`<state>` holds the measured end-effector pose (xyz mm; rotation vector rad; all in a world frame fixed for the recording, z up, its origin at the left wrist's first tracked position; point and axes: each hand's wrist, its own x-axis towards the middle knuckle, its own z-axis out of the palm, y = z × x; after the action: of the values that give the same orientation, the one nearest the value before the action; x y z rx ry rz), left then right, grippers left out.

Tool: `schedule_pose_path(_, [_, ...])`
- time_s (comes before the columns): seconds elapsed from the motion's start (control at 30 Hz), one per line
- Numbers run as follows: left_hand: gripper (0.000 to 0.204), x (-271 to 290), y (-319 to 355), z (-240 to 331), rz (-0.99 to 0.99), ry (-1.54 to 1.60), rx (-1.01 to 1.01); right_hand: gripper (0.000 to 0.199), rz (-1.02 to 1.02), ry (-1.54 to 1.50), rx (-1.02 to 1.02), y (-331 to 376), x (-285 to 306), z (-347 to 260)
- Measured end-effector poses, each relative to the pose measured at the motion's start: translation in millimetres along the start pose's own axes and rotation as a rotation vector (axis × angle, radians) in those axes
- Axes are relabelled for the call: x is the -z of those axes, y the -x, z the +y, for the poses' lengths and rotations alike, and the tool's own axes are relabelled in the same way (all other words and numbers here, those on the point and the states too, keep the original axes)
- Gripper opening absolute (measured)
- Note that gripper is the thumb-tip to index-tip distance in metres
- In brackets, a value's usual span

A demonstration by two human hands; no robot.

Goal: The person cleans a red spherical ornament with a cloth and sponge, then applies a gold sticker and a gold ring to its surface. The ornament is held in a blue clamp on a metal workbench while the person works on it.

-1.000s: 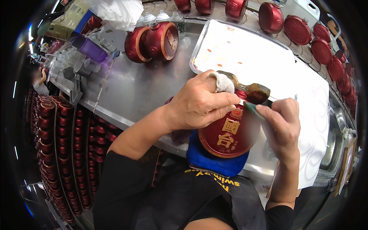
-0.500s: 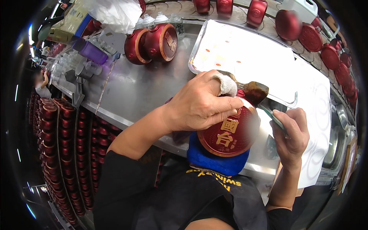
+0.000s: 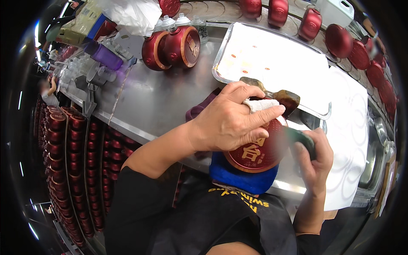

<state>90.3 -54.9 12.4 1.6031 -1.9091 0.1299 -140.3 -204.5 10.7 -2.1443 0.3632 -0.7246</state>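
Observation:
A round, flat dark-red bottle [image 3: 251,157] with raised gold characters lies face up, its lower edge on a blue cloth pad [image 3: 264,182]. Its neck end points away, toward a brown two-lobed rest [image 3: 287,100]. Across the upper left of its face reaches my left hand [image 3: 233,118], open, thumb and fingers spread and resting on the bottle. One finger wears a white knitted sleeve [image 3: 263,104]. At the bottle's right side, my right hand [image 3: 316,160] is closed on a flat dark-green scraper [image 3: 305,141], whose blurred tip points at the bottle face.
A metal tray [image 3: 217,72] with a white sheet and small red stickers lies beyond my hands. Two red bottles [image 3: 182,46] stand at the back left, near a purple cup [image 3: 104,56]. More red bottles [image 3: 278,12] line a conveyor behind. Stacked red bottles [image 3: 76,157] fill the lower left.
My right hand has swung the scraper left and down, nearer the bottle's face. My left index finger and thumb have spread apart. The whole view has shifted slightly.

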Motion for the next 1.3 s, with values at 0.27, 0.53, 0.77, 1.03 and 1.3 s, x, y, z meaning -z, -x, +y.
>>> schedule_pose_path(0.27, [0.055, -4, 6, -16, 0.098, 0.410, 0.178, 0.021, 0.081, -0.209, -0.352, 9, -9, 8])
schedule_pose_path(0.53, [0.051, -2, 6, -16, 0.098, 0.244, 0.083, 0.022, 0.068, -0.186, -0.357, 9, -9, 10])
schedule_pose_path(0.77, [0.051, -5, -21, -14, -0.069, 0.010, -0.133, 0.022, 0.076, -0.176, -0.359, 9, -10, 9])
schedule_pose_path(1.03, [0.030, 6, -3, -25, 0.167, 0.150, 0.058, 0.022, 0.081, -0.152, -0.358, 11, -10, 11])
schedule_pose_path(1.3, [0.027, 5, 1, -23, 0.068, 0.098, 0.034, 0.019, 0.060, -0.120, -0.235, 1, -6, 7])
